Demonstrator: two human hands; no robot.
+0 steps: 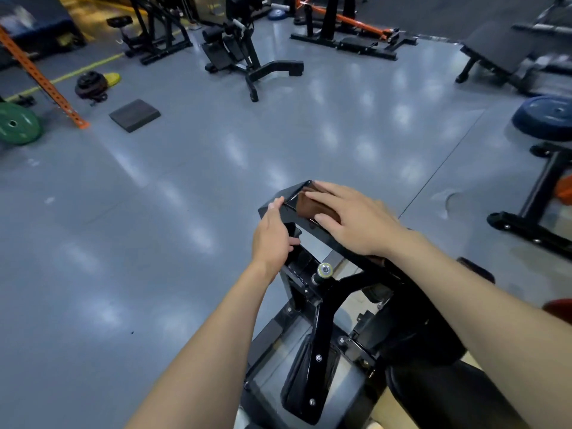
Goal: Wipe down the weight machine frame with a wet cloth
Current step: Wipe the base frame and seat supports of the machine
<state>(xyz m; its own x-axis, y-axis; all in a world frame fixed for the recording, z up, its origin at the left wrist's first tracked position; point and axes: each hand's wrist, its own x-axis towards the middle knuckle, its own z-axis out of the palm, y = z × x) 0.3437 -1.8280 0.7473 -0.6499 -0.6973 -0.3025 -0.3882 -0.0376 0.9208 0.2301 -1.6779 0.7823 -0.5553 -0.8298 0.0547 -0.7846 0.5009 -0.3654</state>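
Note:
The black weight machine frame (pixel 322 320) rises in front of me, and its glossy top bar (pixel 289 193) angles away to the upper left. A dark brown cloth (pixel 305 207) lies flat on that top bar. My right hand (pixel 356 221) presses down on the cloth with the palm flat and the fingers stretched over it, hiding most of the cloth. My left hand (pixel 270 239) is at the bar's left side, thumb up along the edge and fingers curled around a black part of the frame just under the bar.
Grey gym floor stretches ahead and to the left. A black pad (pixel 134 115), a green plate (pixel 18 123) and an orange upright (pixel 43 78) are at the left. Another black machine (pixel 247 51) stands ahead. A blue plate (pixel 544 117) and a black stand (pixel 532 218) are at the right.

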